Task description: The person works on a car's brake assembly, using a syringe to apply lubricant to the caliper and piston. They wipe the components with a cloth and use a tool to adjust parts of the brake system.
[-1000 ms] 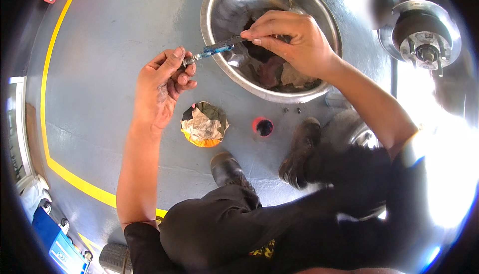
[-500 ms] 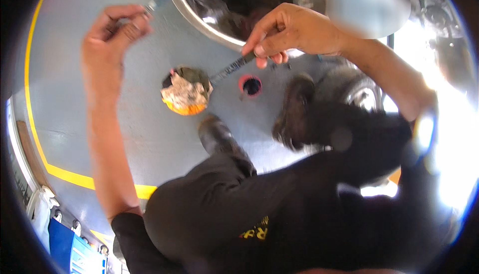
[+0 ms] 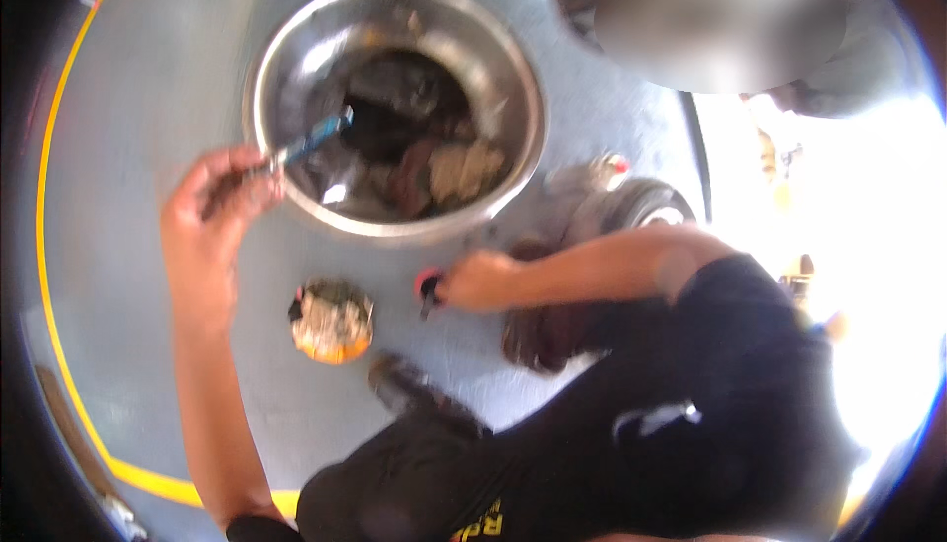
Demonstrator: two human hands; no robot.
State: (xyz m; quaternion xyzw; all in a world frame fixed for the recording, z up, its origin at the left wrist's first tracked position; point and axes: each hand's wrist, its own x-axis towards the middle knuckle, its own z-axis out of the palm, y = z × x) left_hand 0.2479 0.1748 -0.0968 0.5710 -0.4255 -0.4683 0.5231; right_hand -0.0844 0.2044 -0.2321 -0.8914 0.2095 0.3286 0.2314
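My left hand (image 3: 222, 192), raised beside the metal basin (image 3: 261, 108), pinches a slender blue-and-silver tool (image 3: 321, 133). Its blue end juts over the basin's opening. Down at the floor, my right hand (image 3: 480, 281) is closed against a small red cup (image 3: 424, 278) with a dark inside. Blur hides its fingers, so what they hold cannot be made out. Dark and pale crumpled cloths (image 3: 464, 172) lie in the basin. A yellow-orange container (image 3: 335, 353), heaped with beige and dark rags (image 3: 330, 320), stands left of the cup.
My dark boot (image 3: 400, 384) is planted just below the rag container. A black tyre-like wheel (image 3: 641, 207) lies right of the basin, with a small bottle-like item (image 3: 602, 172) next to it. Yellow tape (image 3: 148, 478) borders the grey floor. Strong glare covers the right side.
My right hand has dropped from near the basin's rim to the red cup; the slender dark tool it held no longer shows clearly. The view has shifted, bringing the whole basin in.
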